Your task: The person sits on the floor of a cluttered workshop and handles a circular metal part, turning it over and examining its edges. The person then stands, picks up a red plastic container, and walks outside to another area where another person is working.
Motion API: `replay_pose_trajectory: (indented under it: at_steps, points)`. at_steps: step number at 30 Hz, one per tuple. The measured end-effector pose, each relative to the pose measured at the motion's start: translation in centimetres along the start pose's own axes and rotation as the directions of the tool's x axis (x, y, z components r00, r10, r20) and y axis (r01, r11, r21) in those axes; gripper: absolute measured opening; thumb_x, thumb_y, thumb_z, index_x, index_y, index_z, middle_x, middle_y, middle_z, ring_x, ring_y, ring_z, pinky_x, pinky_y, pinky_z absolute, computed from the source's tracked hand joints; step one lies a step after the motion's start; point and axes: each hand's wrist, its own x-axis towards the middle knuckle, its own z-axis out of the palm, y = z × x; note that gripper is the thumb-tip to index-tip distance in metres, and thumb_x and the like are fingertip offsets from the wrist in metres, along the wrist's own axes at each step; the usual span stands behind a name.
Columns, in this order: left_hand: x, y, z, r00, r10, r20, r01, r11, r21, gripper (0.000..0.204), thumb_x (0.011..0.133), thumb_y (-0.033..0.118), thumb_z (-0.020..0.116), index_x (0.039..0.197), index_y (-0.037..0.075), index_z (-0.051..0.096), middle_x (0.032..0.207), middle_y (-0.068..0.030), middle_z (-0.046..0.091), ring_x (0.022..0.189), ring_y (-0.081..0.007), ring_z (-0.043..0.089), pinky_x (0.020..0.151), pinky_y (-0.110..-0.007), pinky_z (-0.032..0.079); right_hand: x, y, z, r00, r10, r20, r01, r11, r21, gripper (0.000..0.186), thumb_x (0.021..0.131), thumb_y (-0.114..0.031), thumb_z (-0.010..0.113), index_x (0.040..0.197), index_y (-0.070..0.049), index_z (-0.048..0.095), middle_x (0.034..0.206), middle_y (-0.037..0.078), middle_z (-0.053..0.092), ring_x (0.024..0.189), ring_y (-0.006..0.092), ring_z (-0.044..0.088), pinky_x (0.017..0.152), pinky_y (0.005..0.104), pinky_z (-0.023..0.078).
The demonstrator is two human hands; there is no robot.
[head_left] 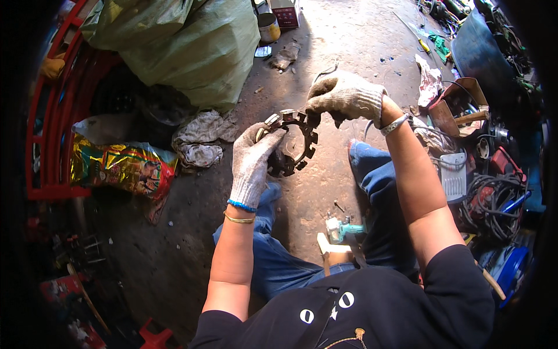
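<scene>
A dark ring-shaped stator core (312, 137) with T-shaped teeth around its outer edge is held up between my two gloved hands. My left hand (254, 154), in a whitish knit glove with a blue cuff edge, is closed round the ring's left side, thumb on top. My right hand (344, 99), gloved too, is closed at the ring's upper right, its fingertips against the teeth. A thin wire (326, 71) loops out above the right glove and seems pinched in it; the grip itself is partly hidden.
Between my legs lies a teal power tool (347, 228) by a pale wooden piece (324, 244). At left are a red rack (36, 139), a green tarp (192, 52), rags (203, 136) and a shiny bag (122, 166). Coiled cables (491, 203) and a toolbox (465, 104) crowd the right.
</scene>
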Motion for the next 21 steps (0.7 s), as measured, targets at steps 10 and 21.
replay_pose_trajectory:
  at_steps: [10,21]
  points:
    - [-0.9,0.3,0.3,0.984,0.129,0.120,-0.145,0.980,0.134,0.021,0.092,0.004,0.072,0.112,0.001,0.071,0.087,0.0024,0.069,0.070,-0.0021,0.057,0.061,-0.018,0.046,0.9,-0.1,1.1,0.978,-0.094,-0.188,0.085,0.995,-0.055,0.024,0.088,-0.029,0.069,0.098,-0.009,0.076,0.079,0.004,0.074,0.061,0.0120,0.066,0.058,0.0299,0.055]
    - [0.9,0.4,-1.6,0.989,0.117,-0.090,-0.097,0.976,0.195,0.016,0.090,0.012,0.072,0.103,0.003,0.072,0.082,-0.0057,0.072,0.071,-0.0126,0.066,0.064,-0.028,0.052,-0.6,-0.6,2.0,0.985,-0.023,-0.172,-0.024,0.963,-0.268,0.019,0.092,-0.031,0.068,0.100,-0.015,0.075,0.090,0.009,0.075,0.076,0.0249,0.069,0.076,0.0389,0.056]
